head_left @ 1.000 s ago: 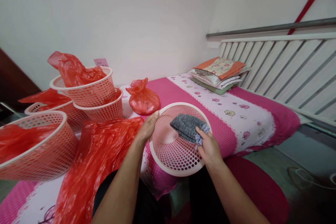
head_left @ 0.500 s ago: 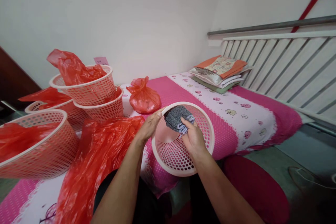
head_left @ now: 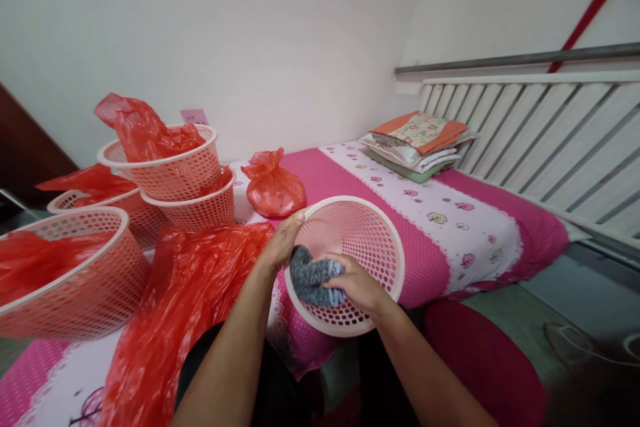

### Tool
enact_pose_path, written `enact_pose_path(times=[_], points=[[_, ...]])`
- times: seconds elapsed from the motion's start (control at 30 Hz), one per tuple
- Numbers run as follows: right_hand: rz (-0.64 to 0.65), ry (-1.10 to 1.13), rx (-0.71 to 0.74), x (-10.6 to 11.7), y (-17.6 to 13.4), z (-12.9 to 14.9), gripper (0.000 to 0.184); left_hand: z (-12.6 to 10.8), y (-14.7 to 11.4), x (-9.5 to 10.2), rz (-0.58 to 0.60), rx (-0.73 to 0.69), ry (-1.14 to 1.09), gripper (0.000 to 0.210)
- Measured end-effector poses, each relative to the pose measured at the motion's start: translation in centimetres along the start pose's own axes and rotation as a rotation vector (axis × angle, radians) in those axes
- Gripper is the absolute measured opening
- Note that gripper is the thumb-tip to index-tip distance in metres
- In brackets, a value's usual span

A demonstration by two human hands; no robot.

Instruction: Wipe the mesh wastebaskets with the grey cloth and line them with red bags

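A pink plastic mesh basket (head_left: 377, 247) is tilted with its mouth toward me, at the near edge of the bed. My left hand (head_left: 285, 240) grips the basket's left rim, its fingers partly hidden behind it. My right hand (head_left: 357, 280) reaches over the basket's mouth, closed around a folded bundle of grey knitted socks (head_left: 310, 278) with pale blue-white cuffs. The socks are at the lower left of the mouth, close to my left hand. No other contents show inside the basket.
Several pink baskets (head_left: 173, 173) with red plastic bags stand at the left. A loose red bag (head_left: 185, 300) lies beside my left arm; a tied red bag (head_left: 275, 190) sits farther back. Folded cushions (head_left: 415, 137) lie near the white bed rail (head_left: 540, 140). A dark red stool (head_left: 485, 360) stands lower right.
My right hand has moved the grey socks down and left across the basket's mouth, and they now look more bent. My left hand remains on the rim.
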State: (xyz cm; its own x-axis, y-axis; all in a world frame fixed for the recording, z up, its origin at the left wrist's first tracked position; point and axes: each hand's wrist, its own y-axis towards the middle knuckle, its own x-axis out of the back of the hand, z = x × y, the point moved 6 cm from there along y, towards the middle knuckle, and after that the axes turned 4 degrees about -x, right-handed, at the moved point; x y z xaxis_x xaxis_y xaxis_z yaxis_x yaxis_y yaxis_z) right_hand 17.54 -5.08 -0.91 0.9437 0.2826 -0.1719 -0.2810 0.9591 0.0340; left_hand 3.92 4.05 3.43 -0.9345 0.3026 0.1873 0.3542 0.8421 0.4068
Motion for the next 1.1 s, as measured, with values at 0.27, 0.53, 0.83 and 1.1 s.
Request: enact_pose_path(times=[0.27, 0.53, 0.83, 1.1], points=[[0.204, -0.306, -0.153, 3.6, -2.1, -1.0, 0.025, -1.2, 0.0, 0.2, 0.036, -0.039, 0.024, 0.067], [-0.518, -0.072, 0.197, 11.3, -4.0, 2.2, 0.035, -0.8, 0.1, 0.6, 0.009, -0.04, 0.018, 0.061], [-0.663, -0.293, 0.408, 11.2, -6.7, 6.7, 0.035, -0.5, 0.5, 0.1, -0.012, -0.019, 0.042, 0.061], [-0.286, -0.312, 0.119, 6.3, -4.0, 1.1, 0.037, 0.4, 0.5, 0.0, 0.0, 0.009, -0.059, 0.056]])
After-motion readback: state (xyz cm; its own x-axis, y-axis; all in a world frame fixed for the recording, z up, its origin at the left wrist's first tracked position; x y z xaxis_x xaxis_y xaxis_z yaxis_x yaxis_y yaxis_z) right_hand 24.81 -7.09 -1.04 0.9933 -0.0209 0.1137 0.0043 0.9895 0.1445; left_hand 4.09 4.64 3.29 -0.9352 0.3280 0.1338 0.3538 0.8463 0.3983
